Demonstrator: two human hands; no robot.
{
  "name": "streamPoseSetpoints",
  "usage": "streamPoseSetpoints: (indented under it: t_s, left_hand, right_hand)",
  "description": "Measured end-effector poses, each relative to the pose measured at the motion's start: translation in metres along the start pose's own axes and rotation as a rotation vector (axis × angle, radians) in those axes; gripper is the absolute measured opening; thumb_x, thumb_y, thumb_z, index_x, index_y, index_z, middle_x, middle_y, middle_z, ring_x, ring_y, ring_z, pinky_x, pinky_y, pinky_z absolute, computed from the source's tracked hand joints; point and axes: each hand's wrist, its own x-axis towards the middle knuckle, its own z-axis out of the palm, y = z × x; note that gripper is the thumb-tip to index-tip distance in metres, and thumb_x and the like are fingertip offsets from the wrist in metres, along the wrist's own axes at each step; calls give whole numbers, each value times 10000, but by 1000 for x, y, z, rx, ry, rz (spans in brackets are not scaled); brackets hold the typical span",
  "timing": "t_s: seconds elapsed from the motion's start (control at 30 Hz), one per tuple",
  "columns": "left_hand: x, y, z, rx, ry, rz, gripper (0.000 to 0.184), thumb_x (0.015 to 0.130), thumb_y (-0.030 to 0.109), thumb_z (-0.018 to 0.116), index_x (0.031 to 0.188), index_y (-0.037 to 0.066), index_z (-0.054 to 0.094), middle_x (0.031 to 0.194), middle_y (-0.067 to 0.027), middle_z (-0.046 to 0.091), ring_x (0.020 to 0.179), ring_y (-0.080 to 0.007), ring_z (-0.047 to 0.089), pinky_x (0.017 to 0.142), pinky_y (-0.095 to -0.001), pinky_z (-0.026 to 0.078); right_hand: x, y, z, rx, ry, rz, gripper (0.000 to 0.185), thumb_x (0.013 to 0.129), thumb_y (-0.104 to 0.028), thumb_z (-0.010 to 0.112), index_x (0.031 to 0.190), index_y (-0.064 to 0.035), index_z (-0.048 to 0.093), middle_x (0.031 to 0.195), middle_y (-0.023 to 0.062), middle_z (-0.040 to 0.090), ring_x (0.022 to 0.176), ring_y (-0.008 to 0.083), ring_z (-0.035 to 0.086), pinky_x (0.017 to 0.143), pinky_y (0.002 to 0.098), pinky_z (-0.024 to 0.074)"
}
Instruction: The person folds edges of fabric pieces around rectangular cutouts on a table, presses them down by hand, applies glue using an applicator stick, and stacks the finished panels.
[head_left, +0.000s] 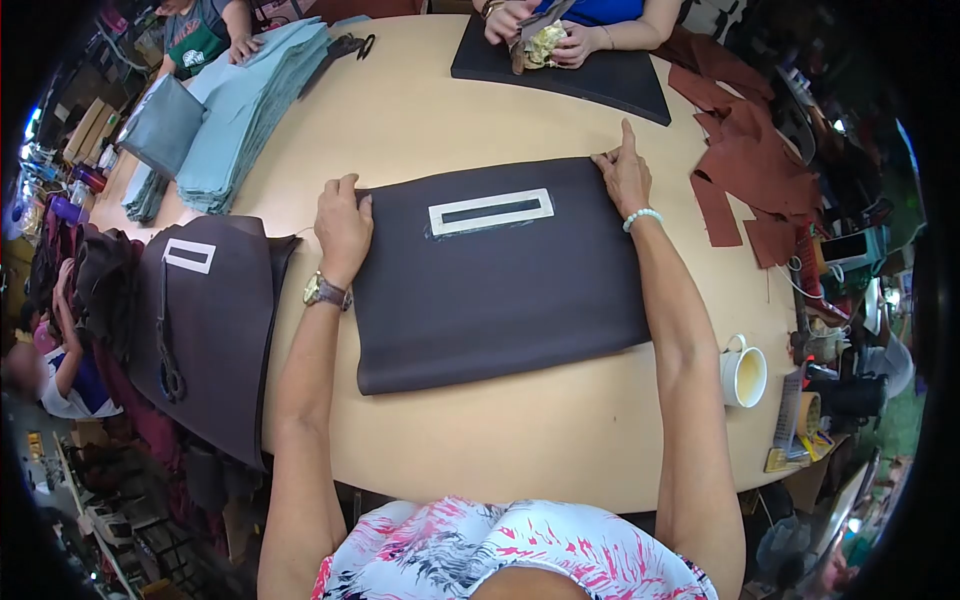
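Note:
A dark brown leather-like sheet (500, 290) lies on the table in front of me, its near edge rounded like a fold. Near its far edge rests a pale rectangular frame (491, 212) with a long narrow slot and dark smudges around it. My left hand (343, 230) is at the far left corner, fingers curled and thumb against the sheet's edge. At the far right corner, my right hand (627, 180) has its thumb on the sheet and its index finger stretched away from me. Its other fingers are mostly hidden, seemingly gripping the corner.
More dark brown pieces (215, 330) lie at left, bearing scissors (168, 350) and a white frame (189, 256). Grey-blue sheets (250, 110) are stacked far left. Rust-brown scraps (745, 165) and a mug (743, 376) are at right. Across, a person works over a black board (590, 85).

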Motion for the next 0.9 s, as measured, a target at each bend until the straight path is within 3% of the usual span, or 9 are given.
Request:
streamPoseSetpoints:
  t_s: [0.07,0.13,0.27,0.33,0.4,0.43,0.53,0.6,0.9]
  left_hand:
    - [-9,24,-16,22,127,215,324,790,93,610,1096,20,533,1109,-178,536,987,-354,524,807,-426,435]
    - [-25,64,-44,-187,-162,334,451,797,175,629,1187,-7,492,1208,-197,499,1157,-386,436,937,-439,382]
    - [-123,107,-54,-191,-572,666,689,826,493,542,1304,13,415,1367,-201,374,1292,-349,325,1026,-519,268]
    - [-154,113,-55,-184,-649,652,770,824,567,484,1337,5,369,1406,-193,319,1322,-334,277,1041,-526,236]
    - [-169,114,-62,-162,-707,662,826,822,615,441,1357,-4,335,1430,-188,282,1344,-324,234,1052,-530,210]
    - [-163,115,-61,-138,-711,673,841,821,627,427,1360,-10,326,1435,-187,272,1352,-321,215,1055,-532,200]
    - [-162,114,-57,-119,-730,691,891,814,652,403,1379,-25,271,1454,-191,227,1366,-328,174,1066,-538,157]
    - [-162,112,-55,-120,-725,703,910,811,655,404,1389,-30,243,1461,-196,203,1366,-334,170,1065,-543,152]
    - [-164,112,-54,-88,-744,707,938,791,690,416,1402,1,234,1472,-206,163,1374,-352,128,1080,-547,114]
  right_hand:
    - [-1,1,0,-28,17,-22,740,798,-189,663,1396,-60,247,753,89,626,715,274,614,683,377,469]
    - [-2,3,3,-66,36,-63,731,802,-193,656,1393,-57,248,743,87,622,703,280,615,670,379,471]
    - [-2,2,7,-117,117,-115,725,794,-217,664,1369,-21,269,975,154,589,903,319,574,793,429,434]
    - [-12,-5,5,-249,325,-245,721,794,-217,662,1363,-3,272,1120,189,536,1028,335,525,866,467,389]
    - [-55,-40,-21,-152,263,-326,653,874,-344,533,1359,14,282,1277,225,435,1174,386,419,960,548,282]
    - [-88,-64,-42,-67,147,-397,635,901,-380,464,1358,20,279,1308,241,408,1192,407,399,992,569,241]
    - [-209,-90,-61,-23,-258,-462,710,882,-367,489,1383,50,208,1399,233,318,1258,386,357,1021,598,186]
    - [-282,-91,-63,23,-452,-447,809,847,-472,509,1387,49,206,1424,193,300,1268,355,363,1018,619,172]
    - [-312,-43,-88,-263,-171,-160,744,879,-422,480,1405,20,197,1370,153,411,1306,270,340,1016,656,108]
